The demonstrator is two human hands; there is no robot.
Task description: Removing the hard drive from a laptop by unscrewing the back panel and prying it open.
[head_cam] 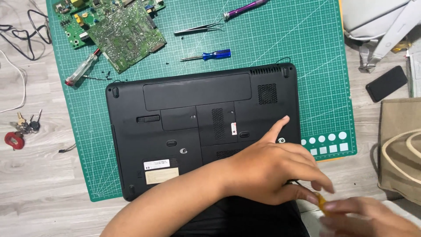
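Both hands meet at the upturned black laptop (pixel 201 127) corner: left hand (pixel 267 169) and blurred right hand (pixel 368 215) pinch a small yellow tool (pixel 322 204); seating its tip comes next.

Left forearm enters from bottom centre, angled up and to the right. Left hand (pixel 267 169) palm down, index finger extended and pointing up-right, remaining fingers bent down toward lower right. Right hand (pixel 370 217) at bottom right corner, motion-blurred, fingers pointing left. Fingertips of the two hands meet or nearly meet; exact contact unclear due to blur.
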